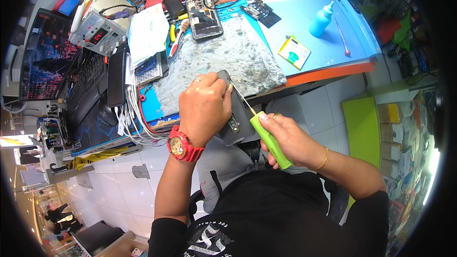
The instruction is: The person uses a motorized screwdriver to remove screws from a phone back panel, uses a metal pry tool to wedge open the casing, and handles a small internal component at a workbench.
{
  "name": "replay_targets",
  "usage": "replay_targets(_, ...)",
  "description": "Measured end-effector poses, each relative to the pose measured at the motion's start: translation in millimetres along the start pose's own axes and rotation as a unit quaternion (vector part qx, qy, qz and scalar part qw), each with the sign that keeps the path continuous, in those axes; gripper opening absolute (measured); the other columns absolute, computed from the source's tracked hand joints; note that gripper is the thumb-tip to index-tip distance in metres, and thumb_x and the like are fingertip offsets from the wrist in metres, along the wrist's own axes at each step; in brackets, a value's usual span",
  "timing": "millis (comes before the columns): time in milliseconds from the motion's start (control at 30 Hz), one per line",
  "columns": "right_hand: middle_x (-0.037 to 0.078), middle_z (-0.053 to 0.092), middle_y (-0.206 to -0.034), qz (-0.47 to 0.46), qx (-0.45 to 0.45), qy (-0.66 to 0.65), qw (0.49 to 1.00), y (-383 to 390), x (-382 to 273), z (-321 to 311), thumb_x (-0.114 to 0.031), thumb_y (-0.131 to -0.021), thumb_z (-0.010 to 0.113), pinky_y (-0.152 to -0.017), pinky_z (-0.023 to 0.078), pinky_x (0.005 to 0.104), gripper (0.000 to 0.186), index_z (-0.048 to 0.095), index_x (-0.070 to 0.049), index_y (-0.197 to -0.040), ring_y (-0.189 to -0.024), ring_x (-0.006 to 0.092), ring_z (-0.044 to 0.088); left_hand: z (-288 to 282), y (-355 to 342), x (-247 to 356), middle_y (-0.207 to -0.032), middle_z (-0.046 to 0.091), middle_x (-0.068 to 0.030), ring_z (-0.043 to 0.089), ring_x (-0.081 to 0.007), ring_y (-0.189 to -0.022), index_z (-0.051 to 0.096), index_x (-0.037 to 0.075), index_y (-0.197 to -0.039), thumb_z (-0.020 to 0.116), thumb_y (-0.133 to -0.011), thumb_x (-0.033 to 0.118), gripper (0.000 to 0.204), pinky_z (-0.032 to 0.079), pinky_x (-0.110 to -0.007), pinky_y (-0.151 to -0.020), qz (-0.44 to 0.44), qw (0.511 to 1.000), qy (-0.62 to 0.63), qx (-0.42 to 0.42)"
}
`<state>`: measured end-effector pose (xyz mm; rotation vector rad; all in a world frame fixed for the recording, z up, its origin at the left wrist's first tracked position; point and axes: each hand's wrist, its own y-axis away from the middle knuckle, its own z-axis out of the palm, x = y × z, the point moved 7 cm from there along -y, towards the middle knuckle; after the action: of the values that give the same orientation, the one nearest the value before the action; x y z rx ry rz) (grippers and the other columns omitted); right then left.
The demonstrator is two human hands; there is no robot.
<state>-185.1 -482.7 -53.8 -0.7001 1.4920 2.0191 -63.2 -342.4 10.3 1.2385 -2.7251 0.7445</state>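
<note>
My left hand (205,104), with a red watch at its wrist, is closed on the upper end of a flat dark grey phone back cover (242,114). The cover hangs tilted above my lap by the bench edge, its camera area low on the visible side. In my right hand (288,135) is a green-handled screwdriver (269,139). Its thin metal shaft points up and left, and the tip reaches the cover's edge beside my left fingertips. Whether the tip touches the cover I cannot tell. My left fingers hide part of the cover.
A stained grey mat (223,57) covers the bench before me. On it lies an opened phone (204,19). Right of that are a phone battery (294,52) and a blue bottle (321,21). Cables (131,114) hang at the left edge, near a power supply (98,35).
</note>
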Motion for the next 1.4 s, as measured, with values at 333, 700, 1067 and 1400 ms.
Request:
replay_targets(333,0.006,0.061,-0.081,-0.004,0.005,-0.006,1.000,-2.8,-2.3,-1.4,-0.054,-0.114,0.042,-0.046,0.056,0.0303,0.049,0.051,-0.005,-0.113,-0.053,0.0140,0.064,0.1,-0.7,0.1,-0.078,0.063,-0.0090,0.068,-0.0307,-0.079,0.066,0.006,-0.071,0.078,-0.087,0.015,0.022,0.056,-0.044,-0.063,-0.002,1.000,-0.004,-0.002)
replay_targets(700,0.006,0.061,-0.081,-0.012,0.009,-0.014,1.000,-4.2,-3.3,-2.4,-0.055,-0.114,0.043,-0.045,0.057,0.0303,0.050,0.052,-0.006,-0.113,-0.052,0.0137,0.064,1.2,-2.5,0.8,-0.080,0.064,-0.0082,0.069,-0.0302,-0.079,0.068,0.007,-0.073,0.079,-0.086,0.015,0.019,0.056,-0.044,-0.063,-0.009,1.000,-0.012,-0.009)
replay_targets(1067,0.006,0.061,-0.082,-0.020,0.014,-0.003,1.000,-7.7,-1.6,-3.1,-0.051,-0.114,0.044,-0.045,0.056,0.0311,0.045,0.052,-0.007,-0.111,-0.052,0.0148,0.063,1.1,-1.6,1.3,-0.080,0.062,-0.0089,0.069,-0.0312,-0.079,0.066,0.007,-0.074,0.079,-0.087,0.015,0.021,0.056,-0.045,-0.062,-0.008,1.000,-0.017,-0.013)
replay_targets(1400,0.007,0.061,-0.085,-0.105,0.031,-0.052,0.993,12.1,0.2,-17.8,-0.047,-0.116,0.044,-0.050,0.056,0.0318,0.039,0.051,-0.009,-0.119,-0.056,0.0149,0.064,-4.6,-5.9,0.4,-0.084,0.064,-0.0119,0.066,-0.0351,-0.080,0.066,0.005,-0.080,0.080,-0.090,0.020,0.023,0.054,-0.046,-0.068,0.013,1.000,0.022,-0.014)
